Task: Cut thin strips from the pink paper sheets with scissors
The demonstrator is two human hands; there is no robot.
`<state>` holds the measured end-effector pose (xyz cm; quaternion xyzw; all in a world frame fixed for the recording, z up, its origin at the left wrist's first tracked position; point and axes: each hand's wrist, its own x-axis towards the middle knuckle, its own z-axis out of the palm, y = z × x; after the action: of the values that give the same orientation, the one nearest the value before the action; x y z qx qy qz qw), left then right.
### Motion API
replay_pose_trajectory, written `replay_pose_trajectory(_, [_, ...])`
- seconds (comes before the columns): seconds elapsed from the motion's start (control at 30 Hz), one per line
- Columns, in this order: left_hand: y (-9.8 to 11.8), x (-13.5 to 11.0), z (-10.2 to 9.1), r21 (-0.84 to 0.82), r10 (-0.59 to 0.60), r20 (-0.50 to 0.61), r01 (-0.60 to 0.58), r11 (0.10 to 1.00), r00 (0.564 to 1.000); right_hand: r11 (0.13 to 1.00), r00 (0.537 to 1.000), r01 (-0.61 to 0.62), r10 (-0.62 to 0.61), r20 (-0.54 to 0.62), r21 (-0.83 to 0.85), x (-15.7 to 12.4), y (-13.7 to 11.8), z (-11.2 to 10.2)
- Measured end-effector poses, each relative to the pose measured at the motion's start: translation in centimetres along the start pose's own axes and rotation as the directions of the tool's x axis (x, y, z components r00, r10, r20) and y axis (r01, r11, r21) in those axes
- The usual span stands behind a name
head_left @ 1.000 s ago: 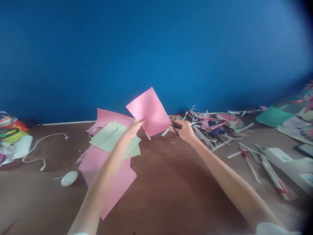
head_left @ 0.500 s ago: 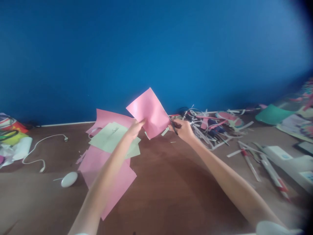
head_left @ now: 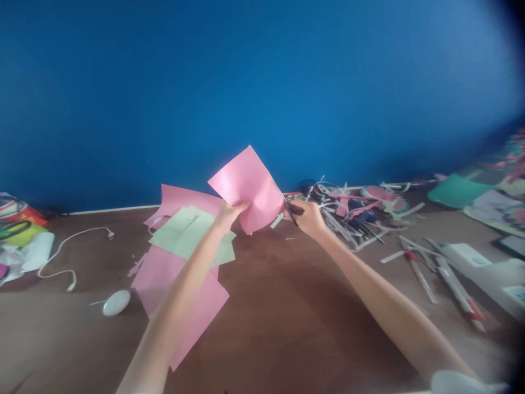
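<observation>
Paper extends above the left grip pinching it, while the right grip clasps scissors.

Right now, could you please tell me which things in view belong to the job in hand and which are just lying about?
In use:
pink sheet, held in the left hand
dark scissors, in the right hand, at its edge

Apparently just lying about:
white cable
white oval object
paper strips
pale green sheets, though possibly spare stock

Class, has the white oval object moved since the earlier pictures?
No: the white oval object lies where it did, left of the lower pink sheet.
</observation>
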<state>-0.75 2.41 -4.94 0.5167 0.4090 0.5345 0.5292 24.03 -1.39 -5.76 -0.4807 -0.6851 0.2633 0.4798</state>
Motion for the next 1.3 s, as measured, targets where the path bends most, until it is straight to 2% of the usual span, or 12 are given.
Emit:
replay_pose_trajectory(0.3, [0.7, 0.1, -0.1, 0.076, 0.133, -0.031, -0.130, 0.989, 0.991, 0.998, 0.995, -0.014, 0.007, 0.102, 0.067, 0.7, 0.0, -0.9])
replay_pose_trajectory(0.47, [0.7, 0.2, -0.2, 0.026, 0.130, -0.091, -0.128, 0.991, 0.987, 0.982, 0.992, -0.023, -0.001, 0.124, 0.186, 0.8, 0.2, -2.0])
replay_pose_trajectory(0.6, [0.6, 0.4, -0.4, -0.023, 0.100, -0.110, -0.103, 0.994, 0.989, 0.977, 0.989, -0.064, 0.034, 0.145, 0.203, 0.8, 0.1, -2.3])
replay_pose_trajectory(0.77, [0.4, 0.2, -0.1, -0.034, 0.020, -0.063, -0.023, 0.999, 0.998, 0.937, 0.976, -0.120, 0.051, 0.212, 0.327, 0.6, 0.3, -1.5])
replay_pose_trajectory(1.0, [-0.3, 0.1, 0.4, -0.035, 0.036, 0.019, -0.035, 0.999, 0.999, 0.920, 0.959, -0.148, 0.043, 0.282, 0.363, 0.3, 0.1, -1.1])
replay_pose_trajectory(1.3, [-1.3, 0.1, 0.6, 0.040, 0.008, -0.019, -0.007, 0.999, 1.000, 0.919, 0.980, -0.141, 0.077, 0.185, 0.367, 0.1, -0.2, -0.2])
